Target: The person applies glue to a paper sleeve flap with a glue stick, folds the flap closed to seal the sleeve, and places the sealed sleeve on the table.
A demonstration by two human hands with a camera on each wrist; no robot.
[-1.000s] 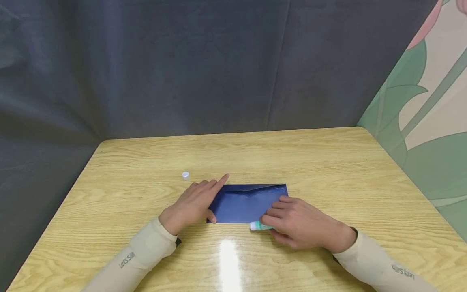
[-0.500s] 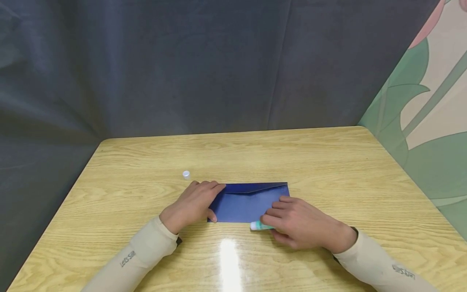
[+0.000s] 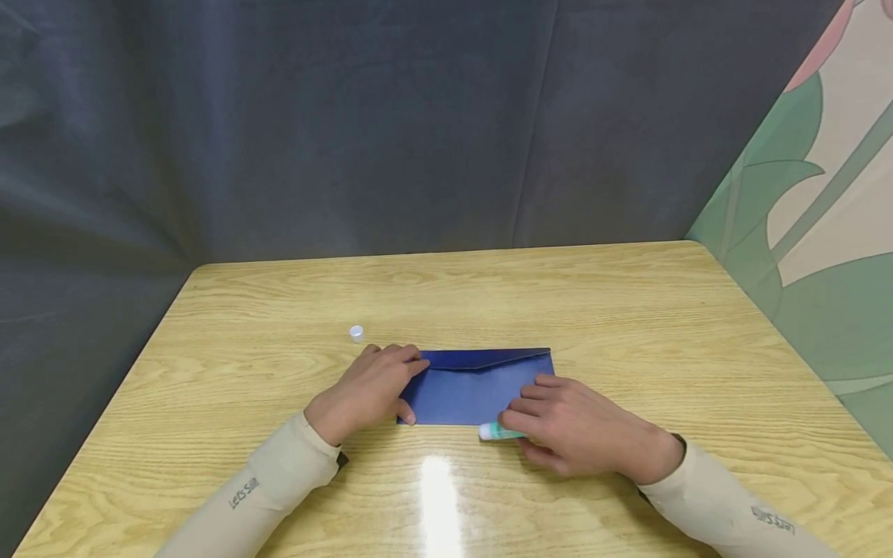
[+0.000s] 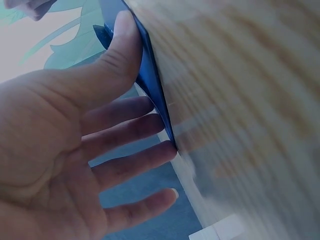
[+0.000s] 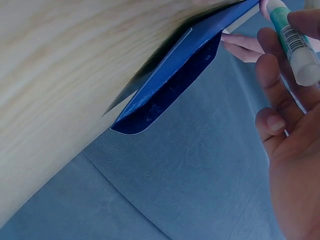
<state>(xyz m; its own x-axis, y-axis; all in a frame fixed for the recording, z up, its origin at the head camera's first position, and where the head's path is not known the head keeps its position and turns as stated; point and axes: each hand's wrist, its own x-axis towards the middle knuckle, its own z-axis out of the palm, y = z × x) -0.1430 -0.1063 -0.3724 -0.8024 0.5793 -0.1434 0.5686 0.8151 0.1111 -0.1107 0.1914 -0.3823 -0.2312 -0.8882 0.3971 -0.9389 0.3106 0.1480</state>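
Observation:
A blue envelope (image 3: 460, 395) lies on the table, its flap (image 3: 481, 359) partly folded toward me along the far edge. Whitish smears show on the flap's inner side in the right wrist view. My left hand (image 3: 370, 387) rests on the envelope's left end, index finger on the flap and thumb by the near corner. In the left wrist view, those fingers (image 4: 135, 165) are spread and fairly straight along the paper. My right hand (image 3: 565, 426) holds a teal and white glue stick (image 5: 294, 45) between thumb and fingers, at the envelope's near right edge.
A small white cap (image 3: 356, 333) stands on the wooden table (image 3: 593, 302), beyond my left hand. Dark cloth (image 3: 391, 132) hangs along the back and left, and a leaf-patterned wall (image 3: 830, 232) borders the right side.
My left index finger has drawn back from pointing beyond the envelope onto the flap. The flap leans further toward me. My right hand and the glue stick have hardly moved.

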